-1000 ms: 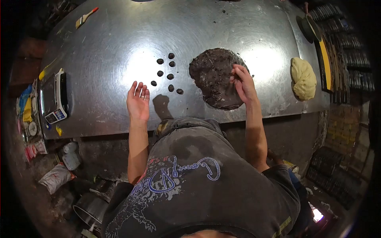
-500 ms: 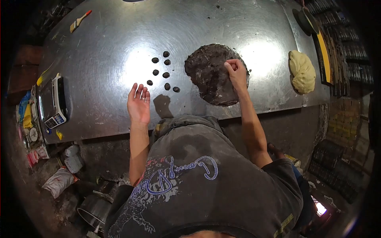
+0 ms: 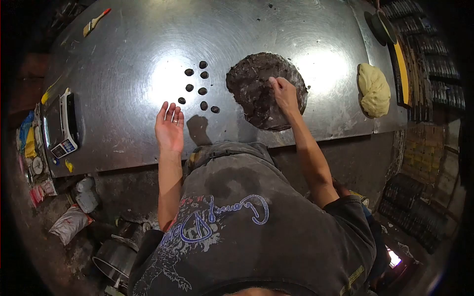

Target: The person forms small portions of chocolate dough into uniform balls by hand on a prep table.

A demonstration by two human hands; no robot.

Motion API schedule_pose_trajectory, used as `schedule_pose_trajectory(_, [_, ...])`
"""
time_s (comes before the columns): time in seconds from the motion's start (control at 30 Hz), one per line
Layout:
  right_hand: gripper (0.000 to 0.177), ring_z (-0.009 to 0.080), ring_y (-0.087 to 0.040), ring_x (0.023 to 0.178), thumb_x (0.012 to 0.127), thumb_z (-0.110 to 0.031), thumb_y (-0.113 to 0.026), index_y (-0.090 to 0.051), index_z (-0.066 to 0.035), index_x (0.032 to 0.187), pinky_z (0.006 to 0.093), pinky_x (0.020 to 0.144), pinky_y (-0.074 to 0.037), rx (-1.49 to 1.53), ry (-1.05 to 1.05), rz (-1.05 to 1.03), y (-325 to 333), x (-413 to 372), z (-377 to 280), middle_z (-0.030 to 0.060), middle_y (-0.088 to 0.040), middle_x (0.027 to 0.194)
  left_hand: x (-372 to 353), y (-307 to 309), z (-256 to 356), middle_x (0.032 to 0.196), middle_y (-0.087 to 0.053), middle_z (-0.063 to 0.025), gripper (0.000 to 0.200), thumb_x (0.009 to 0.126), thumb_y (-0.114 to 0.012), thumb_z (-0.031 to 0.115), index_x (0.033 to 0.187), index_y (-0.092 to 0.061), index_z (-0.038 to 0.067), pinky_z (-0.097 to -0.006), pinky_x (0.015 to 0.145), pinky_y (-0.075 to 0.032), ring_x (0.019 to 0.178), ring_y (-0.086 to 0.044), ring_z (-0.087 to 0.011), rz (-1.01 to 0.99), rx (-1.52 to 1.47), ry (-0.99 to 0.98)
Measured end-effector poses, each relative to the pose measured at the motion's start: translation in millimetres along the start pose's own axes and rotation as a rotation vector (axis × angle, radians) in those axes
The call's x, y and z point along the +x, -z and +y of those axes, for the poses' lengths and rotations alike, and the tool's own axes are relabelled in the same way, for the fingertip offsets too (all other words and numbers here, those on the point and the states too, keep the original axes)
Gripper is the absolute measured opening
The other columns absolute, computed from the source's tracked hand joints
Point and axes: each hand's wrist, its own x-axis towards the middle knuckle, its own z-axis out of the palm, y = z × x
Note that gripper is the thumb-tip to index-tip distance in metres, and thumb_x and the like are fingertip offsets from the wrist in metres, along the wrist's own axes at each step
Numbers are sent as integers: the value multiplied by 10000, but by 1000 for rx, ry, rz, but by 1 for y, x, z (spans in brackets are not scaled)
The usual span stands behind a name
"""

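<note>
A flat, dark mass (image 3: 256, 93) of dough-like material lies on the metal table (image 3: 133, 123). Over its right half is my right hand (image 3: 286, 96), fingers curled with thumb and fingertips together; whatever the fingers hold, if anything, is hidden. Several small dark balls (image 3: 202, 91) sit in two loose columns left of the mass. My left hand (image 3: 169, 127) is palm up near the front edge, below and left of the balls, with fingers apart and nothing in it.
Yellow dough (image 3: 374, 90) lies at the right, near a yellow-edged strip (image 3: 401, 74) and a round dark pan (image 3: 382, 27). A digital scale (image 3: 64, 123) stands at the left edge. A brush (image 3: 96, 22) lies at the back left.
My right hand has moved slightly left over the dark mass, and its fingers look more curled. The whole view has shifted a little. My left hand keeps its open pose.
</note>
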Motion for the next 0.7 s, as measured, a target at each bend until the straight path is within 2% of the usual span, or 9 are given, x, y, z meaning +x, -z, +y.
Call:
schedule_pose_trajectory(0.17, [214,297,-602,791,890,-172,-732,-695,-38,1053,375,734,-502,-218,545,267,-29,-7,15,115,-566,885,-2,-2,1,1128,-577,-50,268,1003,-567,200,1240,-575,75,-323,930,-515,1048,-567,-179,10,13,-17])
schedule_pose_trajectory(0.2, [256,282,-593,786,878,-183,-745,-695,-48,1089,363,735,-499,-270,537,171,-30,-10,18,125,-561,926,-2,-3,1,1128,-577,-49,267,1002,-568,201,1238,-576,75,-323,928,-517,1047,-567,-179,12,16,-17])
schedule_pose_trajectory(0.3, [249,243,-582,765,877,-183,-750,-701,-52,1084,350,727,-493,27,111,-41,-24,-16,17,122,-555,929,-2,-1,2,1132,-575,-50,275,1001,-572,203,1241,-574,70,-319,923,-518,1043,-566,-177,1,17,-8])
schedule_pose_trajectory(0.33, [238,202,-577,762,927,-237,-712,-688,-22,1025,328,702,-481,178,122,54,-20,-21,11,84,-563,899,-2,0,3,1134,-574,-51,279,1000,-573,204,1244,-573,68,-318,921,-519,1042,-566,-176,5,16,-11])
schedule_pose_trajectory(0.43, [314,193,-589,773,974,-304,-658,-645,10,966,311,703,-486,674,-280,72,2,-17,-3,45,-604,896,-2,0,3,1138,-571,-51,288,999,-577,203,1251,-570,64,-316,917,-520,1040,-566,-176,2,13,-13])
schedule_pose_trajectory(0.47, [281,191,-598,773,1002,-292,-601,-610,-16,950,300,714,-495,1053,-313,89,7,-19,-12,47,-632,943,-1,-1,2,1138,-570,-51,290,998,-578,202,1254,-569,64,-315,917,-520,1039,-566,-176,-7,13,-12])
schedule_pose_trajectory(0.57, [173,176,-602,760,1004,-217,-565,-595,-50,971,298,721,-502,1416,-345,72,21,-22,-27,70,-638,970,-1,-8,1,1135,-568,-52,297,996,-580,206,1257,-568,65,-314,922,-517,1040,-566,-178,-34,34,1])
schedule_pose_trajectory(0.6, [160,159,-585,718,1006,-192,-529,-605,-53,990,294,672,-479,1412,-364,127,21,-25,-37,58,-619,888,0,-12,0,1134,-568,-52,299,995,-581,208,1258,-567,66,-314,925,-515,1040,-566,-179,-45,42,4])
schedule_pose_trajectory(0.7, [192,159,-550,675,1010,-240,-550,-610,-59,997,291,633,-431,1434,-287,-68,18,-21,-24,27,-595,802,-2,-26,-3,1139,-575,-70,365,1006,-566,248,1309,-538,45,-320,963,-474,1042,-560,-183,-99,87,-2])
